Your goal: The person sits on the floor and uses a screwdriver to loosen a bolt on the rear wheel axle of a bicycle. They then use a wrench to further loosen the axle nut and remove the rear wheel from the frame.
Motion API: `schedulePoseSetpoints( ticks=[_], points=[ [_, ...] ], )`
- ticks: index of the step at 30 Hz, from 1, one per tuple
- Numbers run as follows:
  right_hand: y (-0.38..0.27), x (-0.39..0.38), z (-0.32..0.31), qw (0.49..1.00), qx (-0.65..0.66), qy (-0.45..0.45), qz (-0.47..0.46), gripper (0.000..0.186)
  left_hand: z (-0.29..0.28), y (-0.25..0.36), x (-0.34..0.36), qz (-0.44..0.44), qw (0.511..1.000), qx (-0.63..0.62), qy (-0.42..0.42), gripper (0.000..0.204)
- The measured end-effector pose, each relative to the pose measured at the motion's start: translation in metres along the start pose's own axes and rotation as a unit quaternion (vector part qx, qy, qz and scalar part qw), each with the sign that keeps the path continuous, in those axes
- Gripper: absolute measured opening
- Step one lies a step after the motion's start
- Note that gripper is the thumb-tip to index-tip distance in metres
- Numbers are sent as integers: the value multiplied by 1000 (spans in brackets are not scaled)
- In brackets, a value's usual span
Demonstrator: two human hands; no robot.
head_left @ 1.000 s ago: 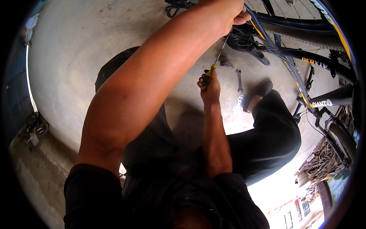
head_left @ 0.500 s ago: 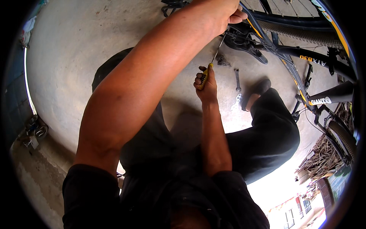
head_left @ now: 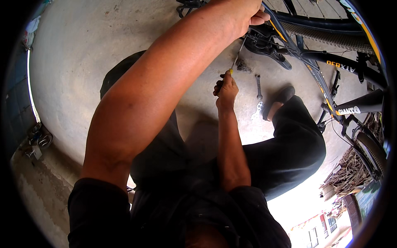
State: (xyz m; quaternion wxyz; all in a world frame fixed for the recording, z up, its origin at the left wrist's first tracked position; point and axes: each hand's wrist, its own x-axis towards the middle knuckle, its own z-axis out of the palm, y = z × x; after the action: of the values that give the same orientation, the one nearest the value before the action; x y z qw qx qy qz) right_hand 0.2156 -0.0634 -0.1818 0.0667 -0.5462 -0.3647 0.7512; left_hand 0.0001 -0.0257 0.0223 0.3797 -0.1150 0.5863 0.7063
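My right hand (head_left: 226,91) is wrapped round a screwdriver, its yellow handle mostly covered by my fingers. The thin metal shaft (head_left: 239,53) slants up to the black crank and derailleur area (head_left: 262,43) of the bicycle; its tip is hidden there. At the top edge, my left hand (head_left: 254,16) has its fingers curled in beside the dark frame tube (head_left: 276,27) with orange stripes. What those fingers grip is out of sight, and the picture cuts the hand off. My left forearm crosses the view.
A wrench (head_left: 259,87) and a silver perforated flat tool (head_left: 257,110) lie on the concrete floor by my right shoe (head_left: 284,94). Dark grease stains (head_left: 244,66) mark the floor. The bicycle's wheel (head_left: 322,25) is at upper right, with a stick pile (head_left: 345,175) below.
My right hand has turned about the screwdriver and its fingers now hide more of the yellow handle. The left hand stays nearly still.
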Motion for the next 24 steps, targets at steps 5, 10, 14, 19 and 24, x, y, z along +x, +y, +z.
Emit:
schedulePoseSetpoints(
  ticks=[5, 10, 14, 19, 24],
  points=[
    [8, 4, 1, 985, -112, 96, -95, 39, 1, 0, 1, 2, 1000, -2, 7, 24],
    [13, 5, 0, 995, -66, 56, -44, 38, 3, 0, 4, -3, 1000, 7, 21, 23],
    [17, 4, -5, 972, 182, -138, 55, 37, 5, 2, 7, -22, 999, 12, 32, 23],
    [17, 5, -9, 973, 151, -175, 24, 38, 2, -1, 1, 7, 1000, 3, 11, 23],
    [18, 2, 1, 995, 37, -95, -6, 37, 3, 1, 0, 5, 1000, 5, 14, 23]
  ],
)
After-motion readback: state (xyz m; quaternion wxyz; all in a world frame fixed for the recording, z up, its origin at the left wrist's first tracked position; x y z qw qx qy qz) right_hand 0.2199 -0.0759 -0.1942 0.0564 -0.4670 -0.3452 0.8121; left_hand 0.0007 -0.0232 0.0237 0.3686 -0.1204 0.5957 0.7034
